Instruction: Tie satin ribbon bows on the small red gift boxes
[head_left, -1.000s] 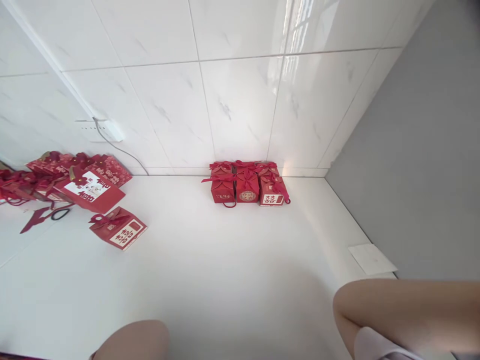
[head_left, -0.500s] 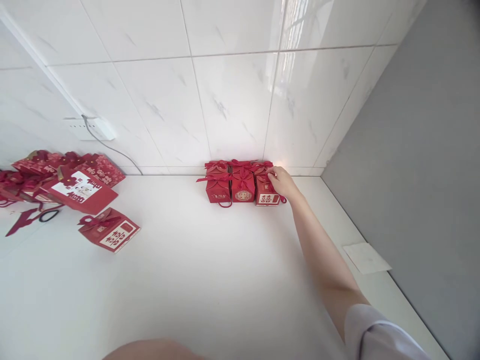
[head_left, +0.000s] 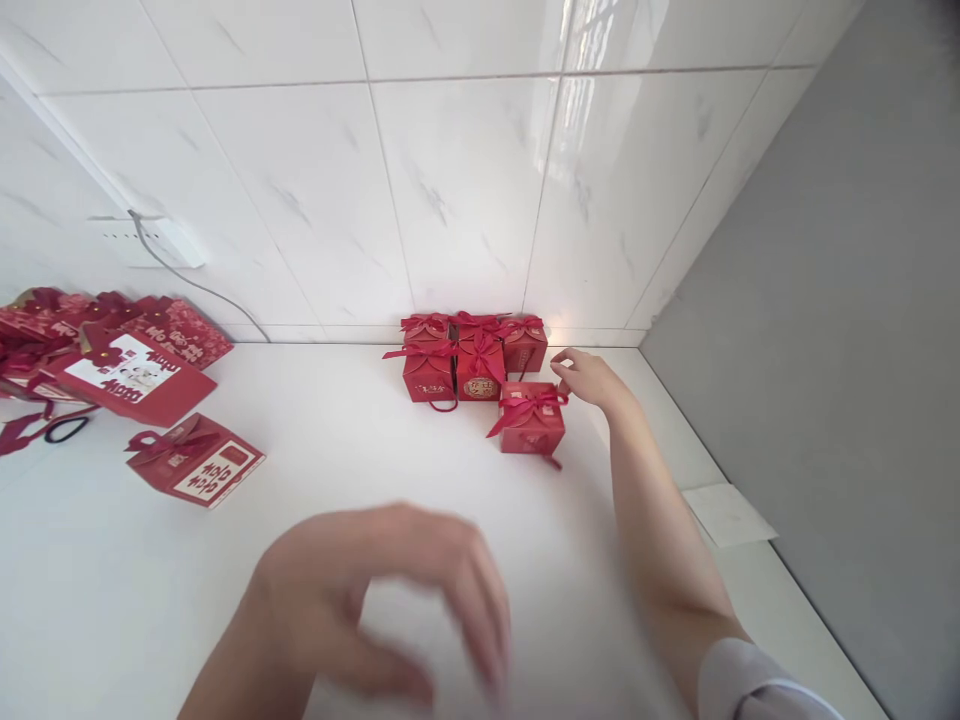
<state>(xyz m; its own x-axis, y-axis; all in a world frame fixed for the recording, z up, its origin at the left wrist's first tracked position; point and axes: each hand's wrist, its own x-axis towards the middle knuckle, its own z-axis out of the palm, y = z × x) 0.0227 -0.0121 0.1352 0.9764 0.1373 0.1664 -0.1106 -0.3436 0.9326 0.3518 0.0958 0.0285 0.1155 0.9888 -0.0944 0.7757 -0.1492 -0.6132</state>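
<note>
My right hand [head_left: 589,378] reaches far out to a small red gift box [head_left: 534,425] with a ribbon bow, and its fingertips pinch the bow at the box's right top edge. This box stands apart from a cluster of similar red gift boxes [head_left: 454,362] set against the tiled wall. My left hand [head_left: 390,600] hovers low in the foreground, blurred, with its fingers hanging apart and nothing in them.
Flat, unfolded red boxes [head_left: 131,372] lie heaped at the left, with one more red box [head_left: 196,468] lying nearer. A wall socket [head_left: 161,243] with a cable is above them. A white sheet of paper [head_left: 727,515] lies by the grey wall [head_left: 840,330] on the right.
The right hand has pulled the rightmost front box out of the cluster, toward me. My left hand has risen into view at the bottom.
</note>
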